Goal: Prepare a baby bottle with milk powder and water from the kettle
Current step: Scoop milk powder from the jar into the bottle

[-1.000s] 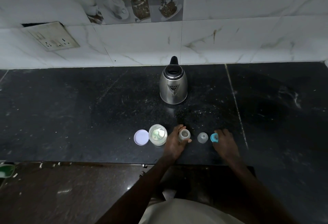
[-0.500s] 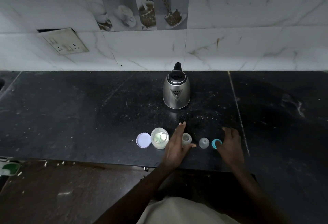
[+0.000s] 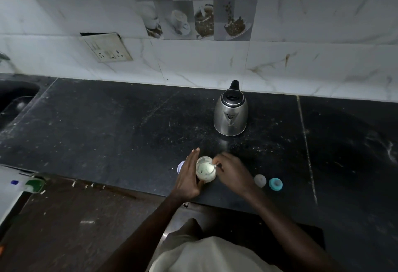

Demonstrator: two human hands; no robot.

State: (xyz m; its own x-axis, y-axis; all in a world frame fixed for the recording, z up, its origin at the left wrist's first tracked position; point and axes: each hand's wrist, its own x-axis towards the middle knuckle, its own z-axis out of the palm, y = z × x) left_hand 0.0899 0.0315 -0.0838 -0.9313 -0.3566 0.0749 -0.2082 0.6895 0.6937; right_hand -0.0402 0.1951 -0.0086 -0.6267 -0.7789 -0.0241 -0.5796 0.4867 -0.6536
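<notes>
1. The open powder jar [image 3: 205, 171] stands near the front edge of the worktop [image 3: 107, 131], about midway along it.
2. The left hand [image 3: 187, 177] holds the jar, fingers flat along its left side and thumb round its near side.
3. The right hand [image 3: 233, 172] is curled, pinching a white scoop [image 3: 213, 165] at the jar's rim.
4. A pale lid [image 3: 179, 167] peeks out left of the hand.
5. To the right, a clear cap [image 3: 260, 180] and a teal ring [image 3: 275, 184] sit just beside each other.
6. The steel kettle [image 3: 230, 113] stands toward the back edge.

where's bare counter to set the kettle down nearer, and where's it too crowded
Bare: the wide counter between sink and kettle, the strip between kettle and jar, and right of the ring. Crowded: the front edge, where lid, jar in the left hand, right hand on the scoop, cap and ring line up.
</notes>
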